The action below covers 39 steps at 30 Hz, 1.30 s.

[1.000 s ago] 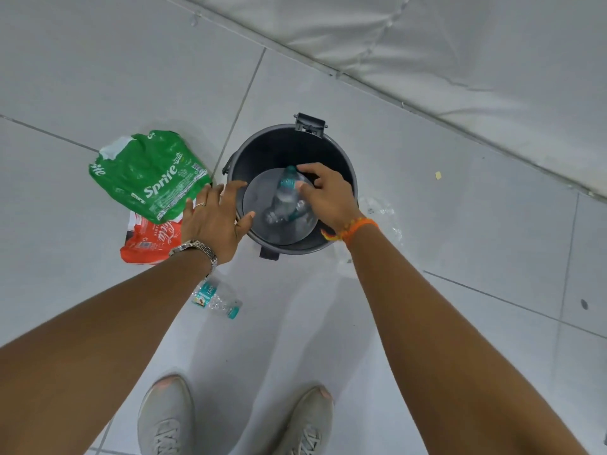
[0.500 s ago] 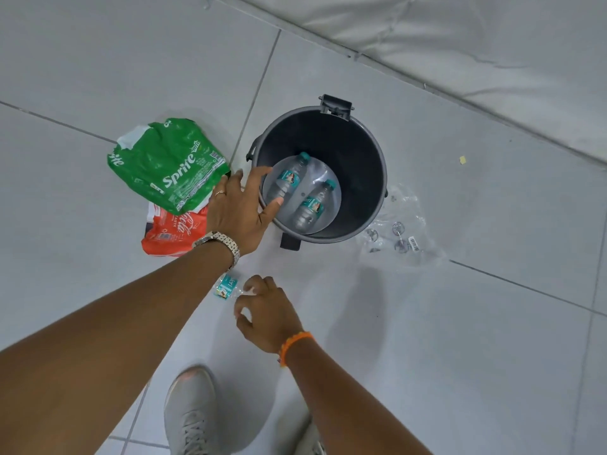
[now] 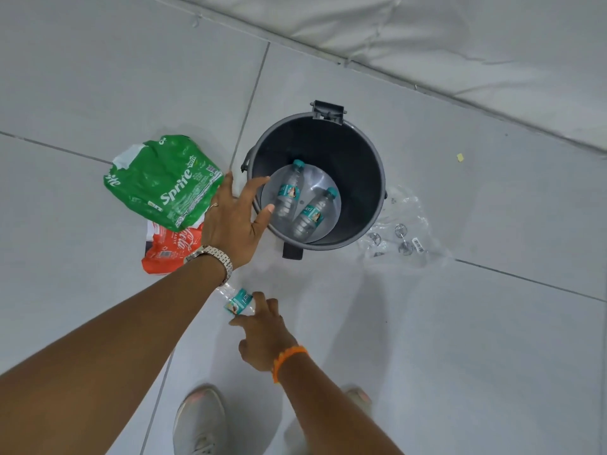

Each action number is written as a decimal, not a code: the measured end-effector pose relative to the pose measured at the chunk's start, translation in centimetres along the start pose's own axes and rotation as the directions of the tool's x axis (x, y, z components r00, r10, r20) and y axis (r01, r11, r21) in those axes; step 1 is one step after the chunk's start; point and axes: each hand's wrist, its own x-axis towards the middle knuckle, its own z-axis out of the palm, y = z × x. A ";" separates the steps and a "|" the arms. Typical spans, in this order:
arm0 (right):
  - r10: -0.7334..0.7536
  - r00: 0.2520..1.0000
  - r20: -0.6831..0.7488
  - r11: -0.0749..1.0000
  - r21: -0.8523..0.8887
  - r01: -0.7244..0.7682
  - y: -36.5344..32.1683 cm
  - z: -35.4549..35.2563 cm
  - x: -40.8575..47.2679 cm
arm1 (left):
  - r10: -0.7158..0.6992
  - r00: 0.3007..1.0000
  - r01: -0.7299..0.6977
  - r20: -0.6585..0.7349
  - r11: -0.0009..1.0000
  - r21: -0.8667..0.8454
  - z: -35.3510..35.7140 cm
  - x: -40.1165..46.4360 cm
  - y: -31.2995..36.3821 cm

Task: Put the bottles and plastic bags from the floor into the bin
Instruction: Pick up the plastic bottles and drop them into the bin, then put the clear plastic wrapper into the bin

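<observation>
Head view: right hand [image 3: 266,336] pinches bottle [image 3: 239,302]; left hand [image 3: 231,224] spread beside green Sprite bag [image 3: 157,178].

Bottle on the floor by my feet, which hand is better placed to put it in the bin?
Right. The right hand pinches the bottle, with the bin just beyond. The left hand lies spread open at the bin rim, holding nothing.

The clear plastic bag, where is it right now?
In the head view, the clear plastic bag lies on the floor just right of the bin, across from the green Sprite bag.
</observation>
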 end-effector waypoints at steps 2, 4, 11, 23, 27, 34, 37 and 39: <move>-0.042 0.993 -0.114 0.993 0.105 0.054 -0.4 -2.4 -4.3 | -0.003 1.000 0.002 0.026 1.000 0.019 -0.2 0.1 0.1; -0.067 0.979 -0.194 0.978 0.184 0.103 0.0 -5.6 -8.8 | -0.010 0.998 0.009 0.056 1.000 0.026 -0.5 0.2 0.2; 0.065 0.928 -0.366 0.933 0.354 0.074 3.4 -17.5 -15.4 | -0.002 0.993 -0.002 0.119 0.999 0.034 -0.3 0.4 -0.2; 0.226 0.696 -0.682 0.800 0.537 0.267 5.1 -21.7 -7.1 | 0.023 0.999 -0.020 0.043 0.998 -0.067 -0.1 -0.1 0.7; 0.571 0.416 -0.707 0.697 0.686 0.208 11.3 -17.6 -6.8 | 0.008 1.000 -0.011 -0.030 0.997 -0.081 0.5 -0.4 1.1; 0.515 0.844 -0.150 0.844 -0.080 -0.530 20.5 -10.4 -4.9 | -0.032 0.985 0.008 -0.167 0.989 -0.144 1.7 -1.0 2.4; 0.575 0.813 -0.089 0.797 -0.167 -0.581 20.1 -10.6 -3.3 | -0.035 0.981 -0.001 -0.191 0.982 -0.187 2.0 -1.0 2.4; 0.598 0.801 -0.033 0.789 -0.152 -0.595 19.9 -10.7 -1.9 | -0.014 0.982 -0.025 -0.186 0.978 -0.206 2.0 -0.9 2.1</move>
